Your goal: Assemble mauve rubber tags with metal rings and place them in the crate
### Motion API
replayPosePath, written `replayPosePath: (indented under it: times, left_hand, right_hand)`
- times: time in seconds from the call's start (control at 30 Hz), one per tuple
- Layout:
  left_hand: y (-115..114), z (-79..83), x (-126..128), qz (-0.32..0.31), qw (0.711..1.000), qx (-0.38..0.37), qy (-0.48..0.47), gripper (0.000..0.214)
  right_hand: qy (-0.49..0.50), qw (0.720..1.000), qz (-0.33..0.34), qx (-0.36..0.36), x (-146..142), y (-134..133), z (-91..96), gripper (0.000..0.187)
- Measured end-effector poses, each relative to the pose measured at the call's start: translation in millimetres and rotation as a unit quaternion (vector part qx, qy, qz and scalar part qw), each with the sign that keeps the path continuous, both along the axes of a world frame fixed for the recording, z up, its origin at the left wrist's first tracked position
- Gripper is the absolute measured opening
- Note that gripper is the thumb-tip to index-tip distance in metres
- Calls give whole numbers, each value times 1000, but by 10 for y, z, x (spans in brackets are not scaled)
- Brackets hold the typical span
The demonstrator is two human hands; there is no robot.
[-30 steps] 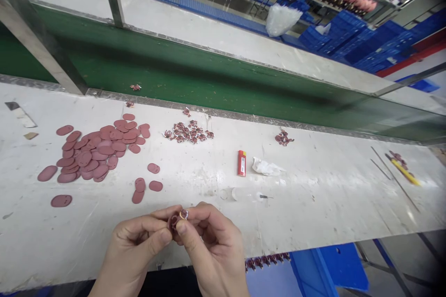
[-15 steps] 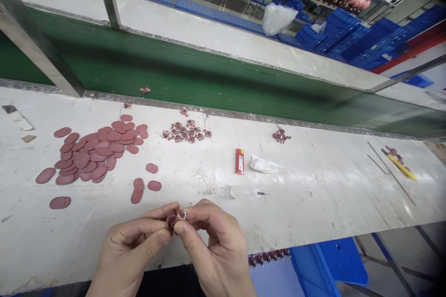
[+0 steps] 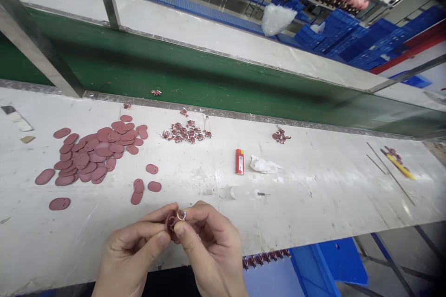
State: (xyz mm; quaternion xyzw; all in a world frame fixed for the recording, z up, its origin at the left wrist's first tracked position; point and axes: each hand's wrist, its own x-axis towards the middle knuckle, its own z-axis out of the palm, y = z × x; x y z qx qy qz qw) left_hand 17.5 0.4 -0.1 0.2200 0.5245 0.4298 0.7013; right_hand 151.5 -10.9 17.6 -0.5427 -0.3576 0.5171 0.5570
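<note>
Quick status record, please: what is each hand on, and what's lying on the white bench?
Left hand: thumb and forefinger pinch a small reddish-brown piece with a metal ring
Right hand: pinches the same piece from the other side
White bench, left: pile of flat reddish-brown oval discs
Bench, middle: heap of small reddish metal parts; red plastic lighter; crumpled white scrap
Bench, right: yellow-handled tool
Behind bench: green conveyor belt

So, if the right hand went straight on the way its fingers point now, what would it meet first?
The right hand points up-left, at the small reddish piece it pinches; just behind that are the fingers of the left hand. Past them, perhaps the loose oval discs, but depth is unclear.
</note>
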Motion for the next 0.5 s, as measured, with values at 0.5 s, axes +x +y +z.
replayPosePath:
  times: [0.5]
  left_hand:
    - [94,-236,-303,-57,979,166,102,19]
  right_hand:
    - [56,990,-89,-95,89,-81,-31,24]
